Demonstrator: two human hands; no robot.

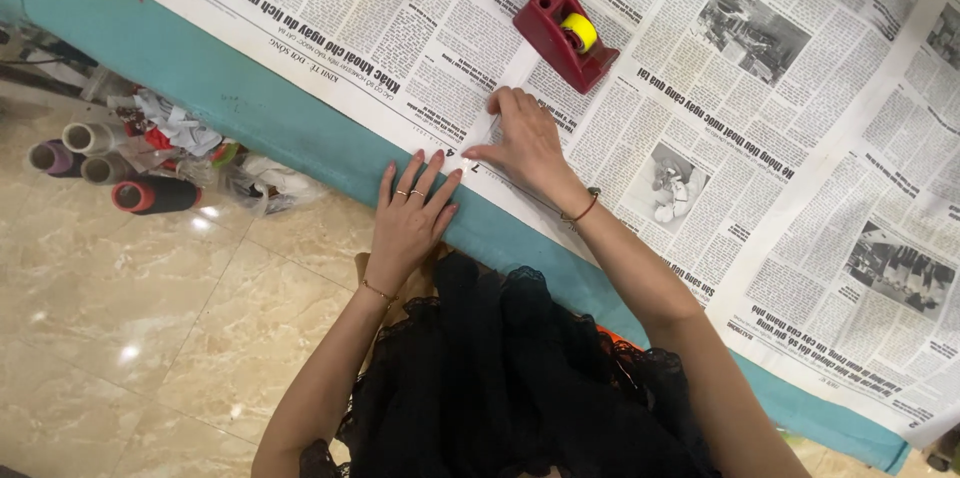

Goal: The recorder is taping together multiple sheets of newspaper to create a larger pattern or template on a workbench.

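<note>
Newspaper sheets (640, 88) cover the teal worktop (250, 108), and both hands press at their near edge. Well off to the left of the fingers, down on the tiled floor (150, 338), lie several thread cones (150, 195) beside a heap of scraps and bags (200, 143). The left hand (412, 218) lies flat with its fingers spread and gripping nothing, fingertips touching the paper's edge and palm over the bare teal strip. Just to its right, the right hand (525, 143) is also flat and empty, its fingers smoothing down a pale strip, probably tape (505, 88), that runs along a seam between sheets. Just beyond those fingers stands a red tape dispenser (563, 33) with a yellow roll. The step in hand looks like fixing the paper down at its edge; the next move would call for firm pressure along the strip while the left hand keeps the sheet from shifting.
</note>
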